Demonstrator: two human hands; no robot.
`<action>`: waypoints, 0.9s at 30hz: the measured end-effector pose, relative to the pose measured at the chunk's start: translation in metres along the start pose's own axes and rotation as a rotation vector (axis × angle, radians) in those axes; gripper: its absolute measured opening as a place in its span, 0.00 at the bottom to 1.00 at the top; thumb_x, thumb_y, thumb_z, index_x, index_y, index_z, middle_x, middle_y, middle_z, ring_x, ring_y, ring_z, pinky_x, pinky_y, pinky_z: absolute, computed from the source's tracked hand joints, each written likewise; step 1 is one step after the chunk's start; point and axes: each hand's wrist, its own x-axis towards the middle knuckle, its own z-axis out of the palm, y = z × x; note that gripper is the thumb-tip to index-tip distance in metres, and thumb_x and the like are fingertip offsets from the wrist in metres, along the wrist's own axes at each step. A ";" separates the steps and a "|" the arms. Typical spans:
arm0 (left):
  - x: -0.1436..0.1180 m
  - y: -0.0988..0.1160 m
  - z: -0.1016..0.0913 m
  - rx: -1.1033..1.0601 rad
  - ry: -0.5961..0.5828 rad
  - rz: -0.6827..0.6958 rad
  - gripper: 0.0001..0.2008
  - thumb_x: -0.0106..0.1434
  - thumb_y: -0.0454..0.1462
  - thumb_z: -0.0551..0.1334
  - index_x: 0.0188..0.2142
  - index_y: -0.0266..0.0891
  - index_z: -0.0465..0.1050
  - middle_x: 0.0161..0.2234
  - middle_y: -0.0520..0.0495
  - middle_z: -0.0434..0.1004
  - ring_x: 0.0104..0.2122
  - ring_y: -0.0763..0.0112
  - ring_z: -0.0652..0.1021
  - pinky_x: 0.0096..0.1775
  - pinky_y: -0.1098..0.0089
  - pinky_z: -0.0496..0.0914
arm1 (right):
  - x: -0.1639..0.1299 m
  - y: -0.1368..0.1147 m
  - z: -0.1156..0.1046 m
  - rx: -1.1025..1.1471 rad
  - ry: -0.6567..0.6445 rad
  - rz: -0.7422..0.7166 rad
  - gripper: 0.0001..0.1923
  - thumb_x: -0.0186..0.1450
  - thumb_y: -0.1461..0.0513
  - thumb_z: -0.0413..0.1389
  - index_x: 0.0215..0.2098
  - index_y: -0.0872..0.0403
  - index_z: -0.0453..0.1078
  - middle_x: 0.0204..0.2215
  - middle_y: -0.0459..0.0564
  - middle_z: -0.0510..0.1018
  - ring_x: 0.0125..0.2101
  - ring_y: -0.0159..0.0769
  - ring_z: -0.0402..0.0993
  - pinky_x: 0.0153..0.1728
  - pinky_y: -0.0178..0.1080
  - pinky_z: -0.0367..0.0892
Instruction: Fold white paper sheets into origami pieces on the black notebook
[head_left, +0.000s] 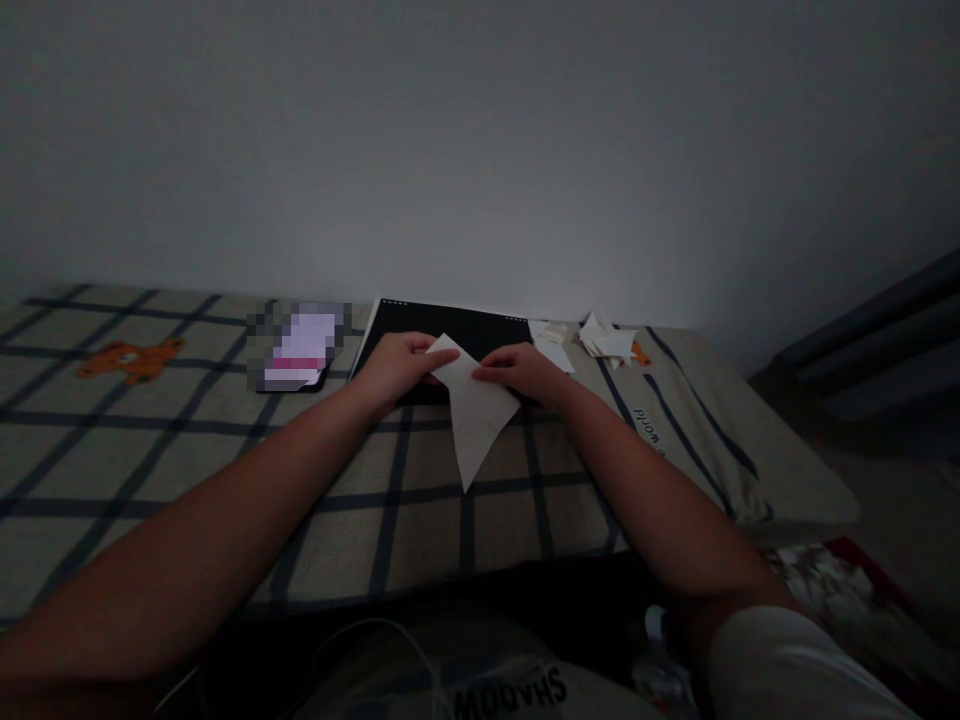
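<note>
Your left hand [401, 365] and right hand [525, 372] are pinching the upper edges of a folded white paper [474, 410], its point hanging toward you over the checked bed cover [225, 470]. Behind it a black board [442, 325] is lying flat, with paper scraps [604, 340] farther right.

A checked bedsheet [187, 450] covers the bed, an orange bear print [131, 360] at far left. A phone [296, 350] lies left of a black board [450, 325]; paper scraps [604, 340] sit far right.
</note>
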 end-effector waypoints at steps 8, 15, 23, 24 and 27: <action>0.002 -0.001 -0.004 0.057 -0.019 0.067 0.13 0.54 0.44 0.69 0.33 0.37 0.77 0.31 0.46 0.80 0.29 0.69 0.77 0.32 0.71 0.72 | -0.002 0.003 -0.007 -0.079 -0.041 -0.018 0.18 0.57 0.50 0.61 0.34 0.56 0.78 0.29 0.49 0.78 0.27 0.31 0.68 0.28 0.35 0.61; 0.004 0.001 -0.010 0.068 0.024 0.097 0.12 0.53 0.43 0.68 0.32 0.37 0.76 0.30 0.46 0.80 0.29 0.69 0.77 0.31 0.71 0.71 | 0.000 0.007 -0.014 -0.080 -0.025 0.004 0.16 0.57 0.51 0.61 0.33 0.56 0.78 0.29 0.49 0.78 0.28 0.31 0.69 0.30 0.36 0.62; 0.011 -0.004 -0.018 0.057 0.055 0.137 0.13 0.53 0.43 0.68 0.33 0.37 0.76 0.31 0.47 0.79 0.28 0.71 0.76 0.31 0.71 0.71 | 0.001 0.016 -0.023 -0.003 -0.039 0.068 0.14 0.58 0.53 0.62 0.34 0.56 0.76 0.22 0.47 0.76 0.22 0.29 0.66 0.23 0.33 0.58; 0.012 -0.004 -0.018 0.053 0.057 0.132 0.12 0.53 0.43 0.68 0.33 0.37 0.76 0.31 0.47 0.79 0.28 0.71 0.76 0.31 0.71 0.71 | 0.000 0.016 -0.024 -0.005 -0.039 0.065 0.14 0.58 0.53 0.61 0.33 0.56 0.76 0.21 0.47 0.75 0.22 0.28 0.66 0.23 0.33 0.58; 0.012 -0.004 -0.018 0.054 0.055 0.124 0.13 0.53 0.43 0.68 0.33 0.37 0.76 0.31 0.46 0.79 0.28 0.70 0.76 0.31 0.71 0.71 | -0.002 0.014 -0.025 -0.008 -0.041 0.056 0.13 0.59 0.53 0.61 0.32 0.55 0.75 0.20 0.46 0.74 0.21 0.28 0.65 0.22 0.33 0.56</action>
